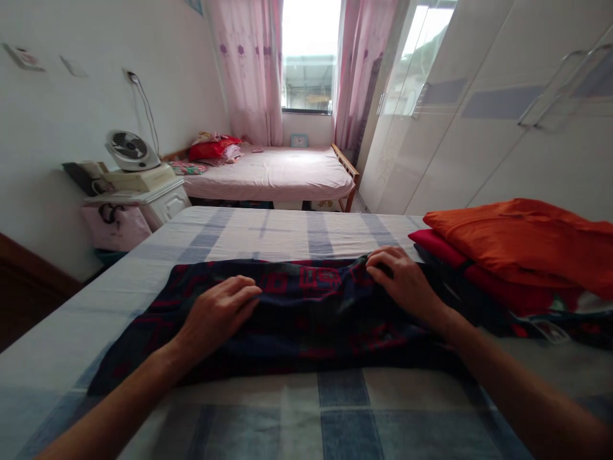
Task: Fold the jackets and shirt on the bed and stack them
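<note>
My Two Hands on the Dark Cloth

I have a big dark cloth [306, 332] in front of me. It has red shapes on it, and it lies on the bed [268, 415] with the blue and white checks. The cloth is spread out wide, with some little wrinkles.

My left hand [215, 310] is over the left part of the cloth. Its fingers are bent and close together, but I cannot tell if they hold any of it. My right hand [407, 278] is at the far edge of the cloth. Its thumb and fingers are bent with a small gap, and I cannot tell if they pinch it.

Just beside the cloth, on my right, is a pile of clothes. An orange piece [527, 239] is on top (it is very bright!), and a red piece [493, 281] is under it.

Farther off I see a pink bed [282, 169] below the window [308, 64]. A fan [129, 147] sits by the left wall, and a white wardrobe [460, 153] stands on the right.
</note>
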Demonstrator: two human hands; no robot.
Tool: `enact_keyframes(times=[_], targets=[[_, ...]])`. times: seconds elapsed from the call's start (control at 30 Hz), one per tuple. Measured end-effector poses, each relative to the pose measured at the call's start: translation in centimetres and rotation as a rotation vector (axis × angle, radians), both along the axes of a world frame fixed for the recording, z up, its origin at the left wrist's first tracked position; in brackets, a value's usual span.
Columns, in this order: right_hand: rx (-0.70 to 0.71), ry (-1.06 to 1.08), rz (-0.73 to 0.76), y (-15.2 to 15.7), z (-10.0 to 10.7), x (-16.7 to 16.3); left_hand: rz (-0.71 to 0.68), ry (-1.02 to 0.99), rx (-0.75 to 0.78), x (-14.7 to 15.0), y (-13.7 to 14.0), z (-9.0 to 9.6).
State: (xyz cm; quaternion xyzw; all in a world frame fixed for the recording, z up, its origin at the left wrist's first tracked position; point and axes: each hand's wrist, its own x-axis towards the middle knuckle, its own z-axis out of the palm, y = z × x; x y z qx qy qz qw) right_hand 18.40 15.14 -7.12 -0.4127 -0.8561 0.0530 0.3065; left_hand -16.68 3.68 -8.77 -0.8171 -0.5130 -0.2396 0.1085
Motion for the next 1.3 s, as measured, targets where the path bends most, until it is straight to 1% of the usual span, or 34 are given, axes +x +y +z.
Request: enact_keyframes(times=[0.07, 0.1, 0.17, 0.27, 0.37, 0.43, 0.47, 0.53, 0.57, 0.6, 0.67, 0.73, 0.8, 0.9, 0.97, 1.03, 1.1, 1.2, 1.3], targets=[[-0.011, -0.105, 0.172, -2.5, 0.0, -0.9, 0.081, 0.051, -0.092, -3.5, -0.6, -0.2], [-0.014, -0.157, 0.221, -3.4, -0.3, -1.2, 0.103, 0.078, -0.138, -4.9, -0.9, -0.4], [-0.001, -0.228, 0.239, -4.2, -1.3, -1.6, 0.13, 0.116, -0.189, -6.9, -1.6, -0.9], [0.007, -0.204, 0.169, -3.7, -2.5, -1.6, 0.167, 0.137, -0.192, -8.2, -2.3, -1.4], [0.03, -0.079, 0.075, -3.1, -2.6, -1.0, 0.213, 0.133, -0.076, -8.2, -3.2, -0.9], [0.022, -0.056, 0.081, -3.2, -2.3, -0.4, 0.215, 0.137, -0.004, -7.8, -4.0, -0.3], [-0.01, -0.065, 0.099, -3.2, -2.2, -0.1, 0.196, 0.145, -0.005, -7.6, -4.3, 0.0], [-0.105, -0.054, 0.081, -3.1, -2.1, 0.6, 0.159, 0.145, -0.099, -7.4, -4.9, 0.3], [-0.143, -0.017, 0.026, -2.7, -2.2, 0.9, 0.167, 0.12, -0.153, -7.5, -4.9, 0.4], [-0.162, 0.032, -0.049, -2.2, -2.3, 1.2, 0.204, 0.079, -0.185, -7.7, -4.8, 0.3], [-0.149, 0.109, -0.193, -0.6, -2.5, 1.5, 0.33, -0.018, -0.168, -8.5, -4.0, -0.3], [-0.114, 0.106, -0.284, 1.5, -2.8, 1.7, 0.406, -0.076, -0.107, -9.6, -2.7, -1.4], [-0.123, 0.043, -0.338, 3.4, -3.3, 1.7, 0.401, -0.076, -0.118, -10.6, -1.2, -2.8], [-0.195, -0.076, -0.372, 5.1, -4.5, 1.9, 0.402, -0.046, -0.213, -11.4, 0.3, -5.0], [-0.216, -0.104, -0.383, 5.5, -5.4, 2.3, 0.437, -0.081, -0.245, -11.5, 0.6, -5.6], [-0.217, -0.087, -0.397, 5.5, -5.9, 2.7, 0.475, -0.178, -0.254, -11.4, 0.5, -5.3], [-0.203, -0.061, -0.396, 5.3, -5.9, 2.9, 0.519, -0.266, -0.259, -11.4, 0.3, -4.3], [-0.111, -0.029, -0.351, 4.5, -5.2, 2.6, 0.584, -0.315, -0.267, -11.6, 0.1, -2.5], [-0.018, -0.039, -0.275, 3.3, -4.6, 1.7, 0.578, -0.362, -0.315, -11.7, 0.1, -1.4]])
